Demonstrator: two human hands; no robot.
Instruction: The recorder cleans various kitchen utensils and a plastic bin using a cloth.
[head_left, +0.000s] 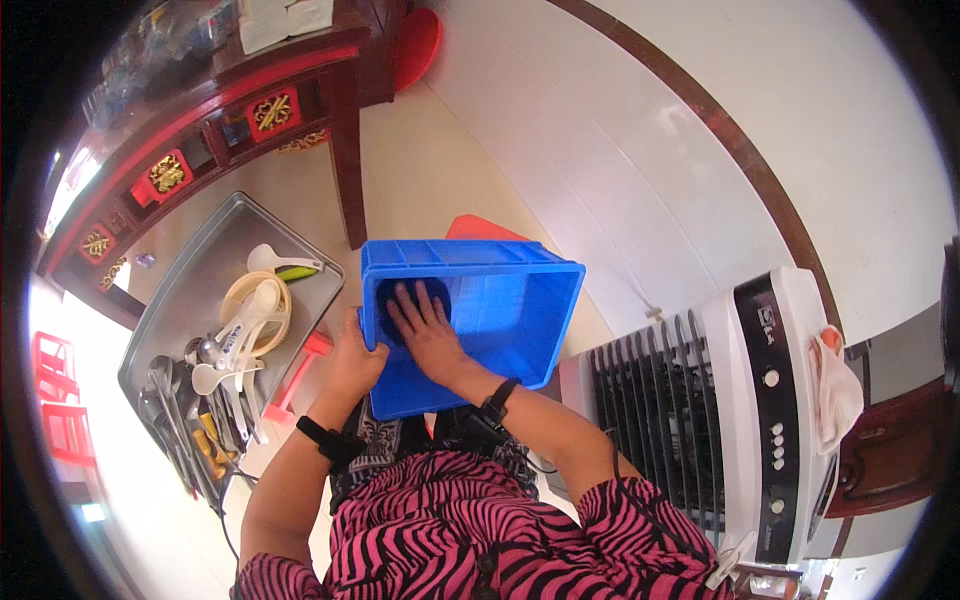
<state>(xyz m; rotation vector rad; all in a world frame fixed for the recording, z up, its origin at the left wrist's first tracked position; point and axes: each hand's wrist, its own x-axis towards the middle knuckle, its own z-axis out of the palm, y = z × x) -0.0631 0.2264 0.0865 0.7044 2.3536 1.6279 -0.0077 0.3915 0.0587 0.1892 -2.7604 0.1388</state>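
Note:
A blue plastic crate (517, 315) is tipped towards me, its open side facing up at my body. My left hand (358, 356) grips the crate's left rim, with the thumb over the edge. Inside the crate, my right hand (427, 330) lies flat with spread fingers on a dark, roundish cloth (386, 307), holding it against the inner wall. The palm covers part of the cloth, so its full shape is hidden.
Left of the crate, a grey metal tray (217, 225) bears a cream basket (232, 300), ladles and other utensils. A red plastic stool (296, 379) is partly visible beside it. An air cooler (750, 420) stands at right; a carved wooden table (349, 150) is ahead.

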